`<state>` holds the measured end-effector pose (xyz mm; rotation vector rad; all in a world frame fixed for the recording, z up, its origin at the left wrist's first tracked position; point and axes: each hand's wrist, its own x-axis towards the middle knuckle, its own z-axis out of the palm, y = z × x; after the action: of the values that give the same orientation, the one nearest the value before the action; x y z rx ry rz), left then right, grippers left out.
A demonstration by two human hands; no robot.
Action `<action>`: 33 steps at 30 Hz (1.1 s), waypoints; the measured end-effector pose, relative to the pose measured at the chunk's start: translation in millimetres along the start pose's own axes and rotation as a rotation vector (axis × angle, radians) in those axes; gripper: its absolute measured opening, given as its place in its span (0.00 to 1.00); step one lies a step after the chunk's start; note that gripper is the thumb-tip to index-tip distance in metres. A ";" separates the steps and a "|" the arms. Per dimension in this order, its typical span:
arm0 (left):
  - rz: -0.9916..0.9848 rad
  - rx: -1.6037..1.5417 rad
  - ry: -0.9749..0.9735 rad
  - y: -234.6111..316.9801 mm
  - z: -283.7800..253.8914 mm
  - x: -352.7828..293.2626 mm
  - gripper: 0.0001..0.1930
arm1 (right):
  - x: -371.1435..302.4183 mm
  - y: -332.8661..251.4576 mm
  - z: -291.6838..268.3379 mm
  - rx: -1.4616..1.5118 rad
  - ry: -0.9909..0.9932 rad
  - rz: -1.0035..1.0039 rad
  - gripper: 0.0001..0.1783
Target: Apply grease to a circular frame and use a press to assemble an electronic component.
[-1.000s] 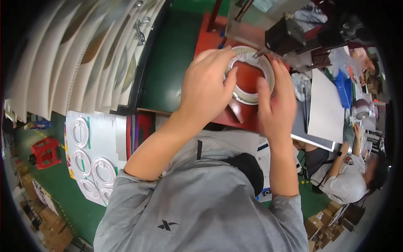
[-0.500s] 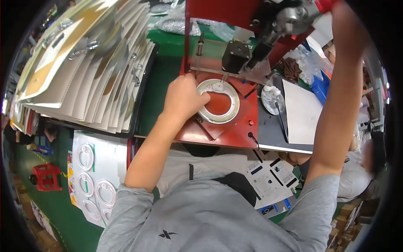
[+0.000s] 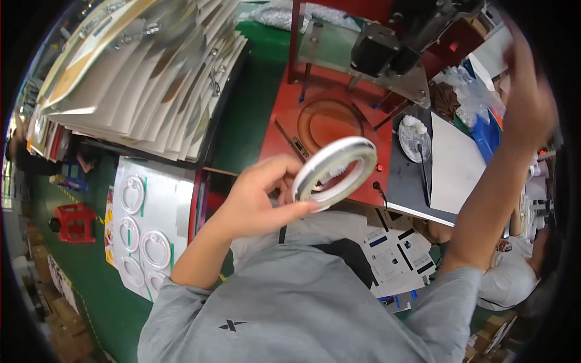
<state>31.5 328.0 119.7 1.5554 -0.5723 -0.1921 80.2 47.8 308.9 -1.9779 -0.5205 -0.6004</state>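
My left hand [image 3: 260, 196] holds a white ring-shaped part [image 3: 334, 170] by its lower rim, lifted and tilted above the near edge of the red machine base [image 3: 284, 121]. The round recess [image 3: 330, 121] in that base lies bare behind the ring. My right hand [image 3: 529, 97] is raised high at the right, near the dark machine head [image 3: 399, 36]; it is blurred and I cannot tell whether it grips anything.
A stack of pale card sheets [image 3: 139, 78] fans out at the left. A white tray of several rings [image 3: 142, 224] lies lower left. A small dish [image 3: 414, 139] and white sheet [image 3: 457, 163] sit on the dark mat. Another person [image 3: 514, 272] sits at right.
My left hand lifted the white ring out of the round recess and brought it toward me. My right hand stayed up at the machine.
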 end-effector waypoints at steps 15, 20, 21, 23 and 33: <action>-0.360 -0.255 -0.367 -48.5 74.2 -17.8 0.08 | -276.8 134.4 -71.2 0.607 0.832 1.121 0.19; -0.569 -0.193 -0.034 -59.4 0.6 -59.9 0.14 | -367.6 263.9 -283.8 0.535 0.787 1.102 0.18; -0.541 -0.180 0.100 -66.0 -25.0 -78.2 0.13 | -370.3 285.3 -295.2 0.525 0.844 1.133 0.17; -0.544 -0.033 0.377 -83.2 -85.5 -101.0 0.10 | -393.3 315.1 -368.3 0.572 0.924 1.170 0.17; -0.807 1.452 0.805 -164.5 -253.9 -222.1 0.28 | -409.6 305.0 -412.6 0.732 0.777 1.121 0.26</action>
<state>-3.1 650.8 -68.6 2.9471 0.8242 0.3513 -143.4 -498.7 22.0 -0.9447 0.7391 -0.3112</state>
